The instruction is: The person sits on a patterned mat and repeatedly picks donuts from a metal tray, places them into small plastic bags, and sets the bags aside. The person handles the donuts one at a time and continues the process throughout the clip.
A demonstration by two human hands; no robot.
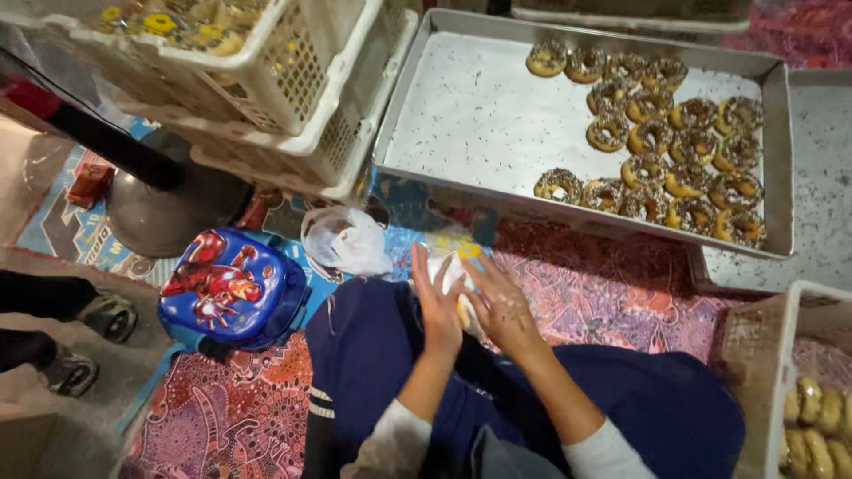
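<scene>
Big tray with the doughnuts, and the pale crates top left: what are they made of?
Tray: looks like bare metal, probably aluminium or steel; dull grey sheen, thin folded rim, floor speckled with crumbs beside the doughnuts. Crates: moulded plastic, cream, matte; lattice-perforated walls with thick rims, stacked one in another. Between the left hand and right hand sits a small packet, apparently thin clear plastic film.

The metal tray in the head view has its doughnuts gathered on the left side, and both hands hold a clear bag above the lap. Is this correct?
Not quite. In the head view the doughnuts sit on the right side of the metal tray; its left part is bare. The left hand and right hand do hold a clear bag above the lap.
</scene>
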